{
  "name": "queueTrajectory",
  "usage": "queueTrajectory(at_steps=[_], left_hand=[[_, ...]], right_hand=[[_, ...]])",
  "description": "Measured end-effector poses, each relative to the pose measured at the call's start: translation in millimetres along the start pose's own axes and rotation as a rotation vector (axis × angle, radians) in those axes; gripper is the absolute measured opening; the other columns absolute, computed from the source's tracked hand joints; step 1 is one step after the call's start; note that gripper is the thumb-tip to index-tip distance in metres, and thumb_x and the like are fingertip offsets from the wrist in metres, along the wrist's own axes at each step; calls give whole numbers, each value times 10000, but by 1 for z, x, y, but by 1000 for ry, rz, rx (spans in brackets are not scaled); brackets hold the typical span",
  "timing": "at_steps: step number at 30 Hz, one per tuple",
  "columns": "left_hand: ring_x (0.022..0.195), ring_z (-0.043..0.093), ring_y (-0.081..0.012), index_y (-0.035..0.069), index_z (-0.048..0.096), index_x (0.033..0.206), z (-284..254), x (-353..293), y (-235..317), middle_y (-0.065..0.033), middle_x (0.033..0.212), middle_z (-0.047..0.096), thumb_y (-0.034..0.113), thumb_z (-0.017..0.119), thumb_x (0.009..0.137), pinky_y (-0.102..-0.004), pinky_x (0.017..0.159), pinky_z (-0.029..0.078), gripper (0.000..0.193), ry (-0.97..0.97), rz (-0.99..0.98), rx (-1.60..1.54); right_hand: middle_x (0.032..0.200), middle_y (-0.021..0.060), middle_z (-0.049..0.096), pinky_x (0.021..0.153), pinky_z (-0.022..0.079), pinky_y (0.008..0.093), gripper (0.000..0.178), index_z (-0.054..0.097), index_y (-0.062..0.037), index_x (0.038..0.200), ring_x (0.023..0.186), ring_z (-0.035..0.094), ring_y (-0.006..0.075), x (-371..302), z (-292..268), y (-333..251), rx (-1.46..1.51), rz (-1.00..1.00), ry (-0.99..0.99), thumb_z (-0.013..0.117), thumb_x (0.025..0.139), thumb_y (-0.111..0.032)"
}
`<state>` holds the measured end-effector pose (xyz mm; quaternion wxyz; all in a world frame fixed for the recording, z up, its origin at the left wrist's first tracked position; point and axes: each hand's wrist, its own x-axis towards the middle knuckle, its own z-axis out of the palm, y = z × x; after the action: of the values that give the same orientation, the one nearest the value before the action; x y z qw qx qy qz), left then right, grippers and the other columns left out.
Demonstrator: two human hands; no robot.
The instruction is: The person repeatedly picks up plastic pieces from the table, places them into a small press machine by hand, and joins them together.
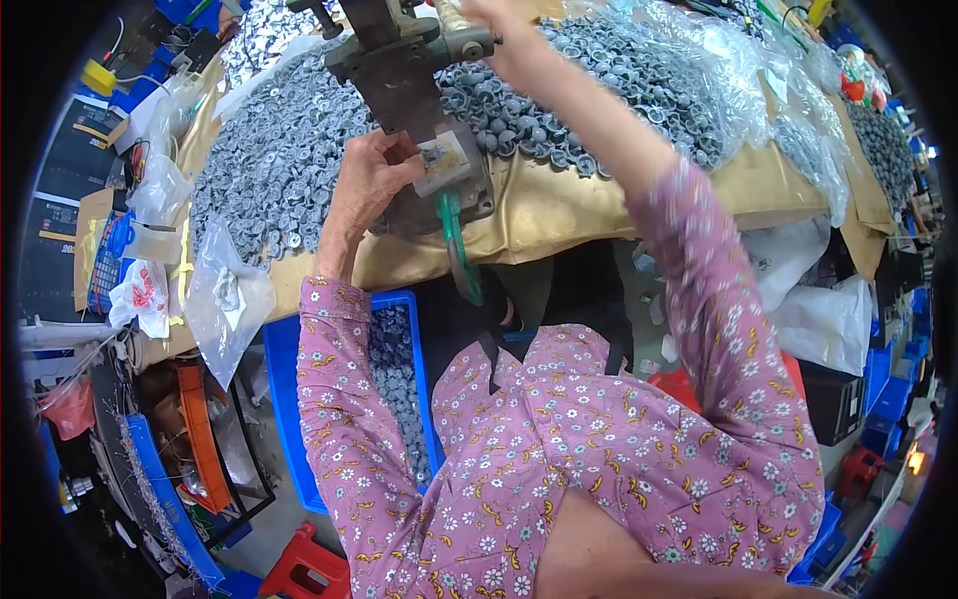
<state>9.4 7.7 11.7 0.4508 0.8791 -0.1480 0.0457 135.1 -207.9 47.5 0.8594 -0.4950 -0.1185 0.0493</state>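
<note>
A dark metal hand press [391, 85] stands at the table's front edge. On its base sits a small pale fixture block [445, 165]. My left hand [374, 178] is closed in a pinch at the block's left side; what its fingers hold is hidden. Up at the top edge of the view, my right hand [507, 38], partly cut off and slightly blurred, grips the press's pale lever [451, 14]. A green strip [456, 245] hangs from the front of the base. Heaps of small round grey plastic parts [269, 165] lie on both sides of the press.
Tan sheeting [699, 200] covers the table. Clear plastic film [733, 75] lies over the right heap. Below the table at left stands a blue bin [284, 399] with grey parts inside. A red stool [307, 564] is at lower left, and white sacks [828, 319] lie at right.
</note>
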Motion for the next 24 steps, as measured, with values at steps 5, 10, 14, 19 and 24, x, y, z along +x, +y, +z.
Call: queueTrajectory(at_steps=[5,10,14,19,24], left_hand=[[664,595,-88,-70,701,814,6,13,-13,-68,682,669,90,755,771,-280,604,474,174,-23,28,-119],[665,606,-103,-71,702,828,-3,-2,8,-71,693,684,86,764,761,-294,615,494,182,8,-10,15],[635,541,-75,-65,704,795,3,-2,5,-5,676,641,83,765,791,-273,592,432,160,11,19,-53],[639,538,-68,-64,705,813,5,10,6,-14,669,637,98,756,794,-278,577,414,171,-41,16,-57],[619,520,-69,-26,689,845,-13,-37,-14,-15,680,613,44,727,790,-252,573,411,96,157,55,45]], right_hand=[[641,-3,582,458,379,295,528,587,-96,808,498,478,120,73,74,-124,214,-92,-201,498,1052,-556],[621,-58,511,456,291,208,451,606,-69,854,485,390,24,-82,105,-117,-65,-624,-503,523,1077,-452],[653,-34,541,468,322,180,417,609,-29,952,526,447,14,-84,97,-112,-53,-816,-356,665,1019,-437],[696,1,589,569,480,275,394,639,-25,960,630,574,99,52,64,-134,-533,-518,-111,722,966,-410],[853,146,729,745,556,360,260,754,16,979,822,721,180,17,-38,-40,-1103,-513,-135,701,909,-228]])
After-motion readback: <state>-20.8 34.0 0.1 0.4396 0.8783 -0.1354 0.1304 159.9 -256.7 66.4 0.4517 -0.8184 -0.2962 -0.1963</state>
